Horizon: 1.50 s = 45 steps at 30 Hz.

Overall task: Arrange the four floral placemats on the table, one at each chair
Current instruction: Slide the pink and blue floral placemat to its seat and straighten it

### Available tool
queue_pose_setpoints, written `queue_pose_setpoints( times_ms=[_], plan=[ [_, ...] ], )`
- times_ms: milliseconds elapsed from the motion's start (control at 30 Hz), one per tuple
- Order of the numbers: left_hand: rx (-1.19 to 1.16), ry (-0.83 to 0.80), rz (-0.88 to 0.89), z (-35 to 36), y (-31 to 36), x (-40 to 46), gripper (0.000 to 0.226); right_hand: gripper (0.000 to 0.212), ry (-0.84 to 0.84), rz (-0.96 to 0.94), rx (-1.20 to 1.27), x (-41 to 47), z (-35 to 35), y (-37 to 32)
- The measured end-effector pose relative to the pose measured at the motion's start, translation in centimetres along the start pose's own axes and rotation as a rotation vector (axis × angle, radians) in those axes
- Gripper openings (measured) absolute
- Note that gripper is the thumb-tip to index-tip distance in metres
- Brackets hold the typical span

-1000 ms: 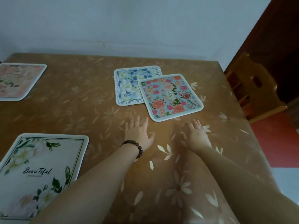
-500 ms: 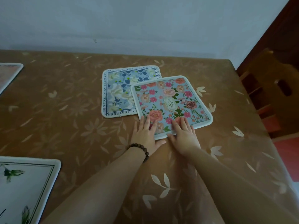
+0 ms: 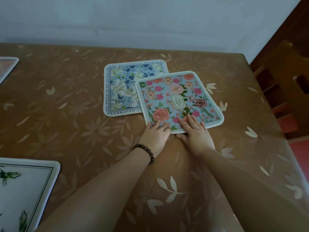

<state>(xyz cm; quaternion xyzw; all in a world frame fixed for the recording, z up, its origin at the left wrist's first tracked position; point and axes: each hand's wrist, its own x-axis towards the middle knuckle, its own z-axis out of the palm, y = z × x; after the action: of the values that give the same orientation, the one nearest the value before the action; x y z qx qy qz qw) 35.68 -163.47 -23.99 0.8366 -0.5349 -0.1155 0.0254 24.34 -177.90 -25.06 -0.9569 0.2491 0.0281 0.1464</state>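
Observation:
A placemat with pink flowers on blue (image 3: 177, 97) lies right of the table's middle, overlapping the right edge of a blue-and-white floral placemat (image 3: 122, 87). My left hand (image 3: 155, 134), with a bead bracelet at the wrist, has its fingers on the pink mat's near left corner. My right hand (image 3: 195, 136) lies on the near edge beside it, thumb at the rim. A white placemat with green leaves (image 3: 25, 190) sits at the near left edge. Only the corner of a pale pink placemat (image 3: 6, 67) shows at the far left.
The table (image 3: 66, 123) wears a brown cloth with pale flower prints and stands against a light wall. A wooden chair (image 3: 287, 89) stands off the table's right side, over a red floor. The table's right edge runs close to the pink-flower mat.
Both hands have reached forward from the bare cloth onto the near edge of the pink-flower placemat. My view has moved closer and to the right.

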Motion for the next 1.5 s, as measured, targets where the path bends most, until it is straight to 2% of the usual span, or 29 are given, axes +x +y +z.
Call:
queue_pose_setpoints(
  times_ms=[100, 233, 367, 667, 900, 1100, 1333, 1500],
  plan=[
    [-0.093, -0.004, -0.027, -0.2, -0.2, -0.6, 0.043, 0.048, 0.047, 0.070, 0.011, -0.2, -0.2, 0.2],
    [-0.200, 0.043, -0.094, 0.5, 0.0, -3.0, 0.042, 0.043, 0.075, 0.080, 0.038, -1.9, 0.2, -1.2],
    [-0.281, 0.068, -0.128, 0.9, 0.7, -6.6, 0.041, 0.046, 0.035, 0.079, 0.037, -5.0, 0.8, -2.8],
    [-0.358, -0.062, -0.136, 0.5, 2.3, -15.9, 0.041, 0.046, -0.078, 0.105, -0.037, -14.2, 1.5, -7.4],
    [-0.395, -0.022, -0.144, 2.2, 4.2, -23.9, 0.038, 0.052, -0.130, 0.170, -0.016, -23.0, 3.3, -10.9],
    [-0.414, -0.037, -0.180, 3.0, 5.8, -28.3, 0.038, 0.049, -0.153, 0.179, 0.006, -27.6, 3.6, -12.4],
    [-0.471, 0.013, -0.223, 3.6, 7.8, -33.4, 0.028, 0.047, -0.174, 0.102, -0.082, -32.6, 3.4, -13.7],
    [-0.459, -0.051, -0.256, 4.9, 9.0, -36.2, 0.038, 0.050, -0.239, 0.033, -0.085, -35.2, 4.0, -13.8]
  ],
)
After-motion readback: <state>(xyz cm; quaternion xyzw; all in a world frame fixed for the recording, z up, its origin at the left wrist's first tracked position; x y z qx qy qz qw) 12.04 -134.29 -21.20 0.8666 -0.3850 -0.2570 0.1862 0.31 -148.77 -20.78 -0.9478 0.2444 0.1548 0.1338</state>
